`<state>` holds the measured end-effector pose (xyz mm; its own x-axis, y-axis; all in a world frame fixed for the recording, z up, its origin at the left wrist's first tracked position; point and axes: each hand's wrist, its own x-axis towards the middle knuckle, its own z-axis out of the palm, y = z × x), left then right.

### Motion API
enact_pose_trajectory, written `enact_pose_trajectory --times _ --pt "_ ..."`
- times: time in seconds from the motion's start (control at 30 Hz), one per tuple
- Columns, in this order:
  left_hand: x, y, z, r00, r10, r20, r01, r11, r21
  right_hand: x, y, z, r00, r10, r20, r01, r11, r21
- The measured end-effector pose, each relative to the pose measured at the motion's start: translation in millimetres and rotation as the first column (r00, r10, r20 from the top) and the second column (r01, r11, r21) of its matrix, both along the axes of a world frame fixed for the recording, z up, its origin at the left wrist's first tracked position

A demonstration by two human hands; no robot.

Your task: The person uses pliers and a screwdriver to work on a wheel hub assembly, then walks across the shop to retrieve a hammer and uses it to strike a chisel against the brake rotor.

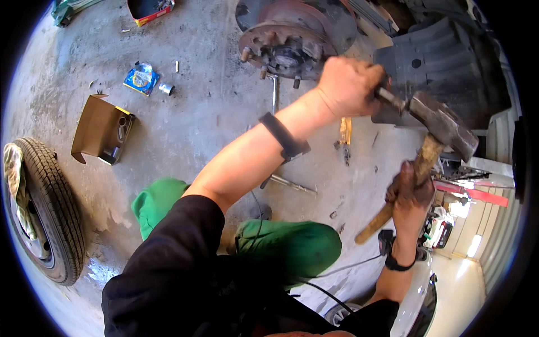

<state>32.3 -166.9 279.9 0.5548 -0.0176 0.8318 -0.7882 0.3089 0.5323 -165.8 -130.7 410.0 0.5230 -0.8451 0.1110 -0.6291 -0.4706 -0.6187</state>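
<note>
Closed in a fist, my left hand grips a metal rod whose end sticks out to the right. The rod's other end is hidden behind the hand. My right hand is wrapped round the wooden handle of a hammer with a heavy, square-faced steel head. The hammer head is right by the rod's end; I cannot tell whether they touch. Beyond my left hand stands a rusty wheel hub with studs, in front of a brake disc.
A dark plastic liner is at the far right. On the concrete floor lie a wrench, an open cardboard box with metal parts, a blue packet and a metal sleeve. A tyre stands at left.
</note>
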Motion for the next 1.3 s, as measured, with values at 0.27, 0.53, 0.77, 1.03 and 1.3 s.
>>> enact_pose_trajectory --times 0.27,0.53,0.77,1.03,1.3 --pt "-17 7 7 0.997 -0.075 -0.025 0.078 0.992 0.095 -51 2 13 0.915 0.038 0.401 -0.052 0.998 0.025" --pt "-13 -2 -1 0.999 -0.037 -0.004 0.037 0.994 0.099 -42 17 -9 0.95 0.008 0.311 -0.032 0.997 0.072" --pt "-7 1 -6 1.0 -0.013 -0.007 0.014 0.992 0.127 -26 9 -11 0.976 -0.05 0.212 0.043 0.998 0.036" --pt "-11 1 -3 0.998 -0.062 0.005 0.061 0.991 0.12 -68 -35 22 0.889 0.38 0.256 -0.09 0.694 -0.714" --pt "-13 -7 -17 0.998 -0.026 0.055 0.015 0.981 0.192 -39 11 -11 0.983 0.006 0.181 -0.008 1.0 0.009"
